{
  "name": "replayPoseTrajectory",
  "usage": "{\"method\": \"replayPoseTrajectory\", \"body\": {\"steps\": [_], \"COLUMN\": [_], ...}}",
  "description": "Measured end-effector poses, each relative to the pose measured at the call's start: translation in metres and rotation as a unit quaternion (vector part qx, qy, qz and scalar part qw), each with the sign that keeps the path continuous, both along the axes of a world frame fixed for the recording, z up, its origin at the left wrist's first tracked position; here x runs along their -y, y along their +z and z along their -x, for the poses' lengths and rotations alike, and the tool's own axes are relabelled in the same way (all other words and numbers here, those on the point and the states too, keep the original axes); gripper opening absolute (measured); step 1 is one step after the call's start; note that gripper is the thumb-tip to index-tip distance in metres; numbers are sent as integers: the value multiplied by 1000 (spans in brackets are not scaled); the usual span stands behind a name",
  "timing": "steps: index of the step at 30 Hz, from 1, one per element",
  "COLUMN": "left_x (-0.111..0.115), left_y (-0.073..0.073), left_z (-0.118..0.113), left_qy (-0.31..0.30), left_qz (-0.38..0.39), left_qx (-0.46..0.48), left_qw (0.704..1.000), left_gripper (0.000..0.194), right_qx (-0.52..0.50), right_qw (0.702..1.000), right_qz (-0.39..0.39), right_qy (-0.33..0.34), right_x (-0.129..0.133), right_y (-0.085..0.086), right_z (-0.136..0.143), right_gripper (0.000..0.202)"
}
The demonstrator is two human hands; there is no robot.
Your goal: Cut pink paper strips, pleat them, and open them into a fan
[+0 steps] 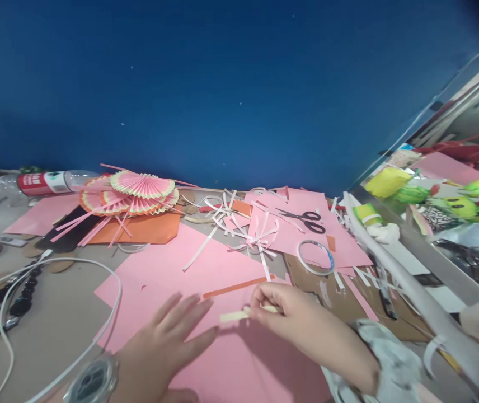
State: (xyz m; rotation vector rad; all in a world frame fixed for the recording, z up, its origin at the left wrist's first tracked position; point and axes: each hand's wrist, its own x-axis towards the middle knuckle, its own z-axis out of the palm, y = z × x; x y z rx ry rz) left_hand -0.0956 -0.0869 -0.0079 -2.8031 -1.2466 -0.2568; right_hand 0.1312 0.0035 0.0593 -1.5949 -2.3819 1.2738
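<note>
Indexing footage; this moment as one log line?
left hand: spread over pink paper | right hand: pinching pale strip | nearby: orange strip

Head-worn view, forward and down, close above the tabletop (59,316)

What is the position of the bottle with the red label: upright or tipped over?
Tipped over: the bottle lies on the table, its long body stretched sideways rather than rising upward.

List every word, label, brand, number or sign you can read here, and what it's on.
No text is legible.
Bottle label: white characters on red, too blurred to read.
Watch: face too blurred to make out any digits.
Ring: bluish markings, too small to read.
</note>
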Motion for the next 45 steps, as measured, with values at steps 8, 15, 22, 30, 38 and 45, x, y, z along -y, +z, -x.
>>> {"method": "replayPoseTrajectory", "body": {"steps": [8,15,22,30,38,45], "left_x": [-2,7,1,0,0,-1], "left_y": [-35,-25,-6,-10,-12,-11], "left_z": [11,9,11,9,12,13], "left_qy": [21,59,63,84,78,63], "left_qz": [34,46,170,173,173,159], "left_qx": [-21,-25,-10,-12,-18,-10], "left_qw": [999,997,983,981,982,985], "left_gripper": [71,71,87,80,78,76], "right_qx": [-4,6,15,49,56,68], "right_qw": [1000,999,999,998,997,997], "right_qz": [15,52,48,37,42,22], "right_qy": [12,-4,9,-9,-10,-4], "right_x": [-14,1,-2,3,3,2], "right_y": [-44,-41,-50,-48,-48,-45], "right_z": [31,33,31,34,35,38], "right_gripper": [19,19,20,17,16,16]}}
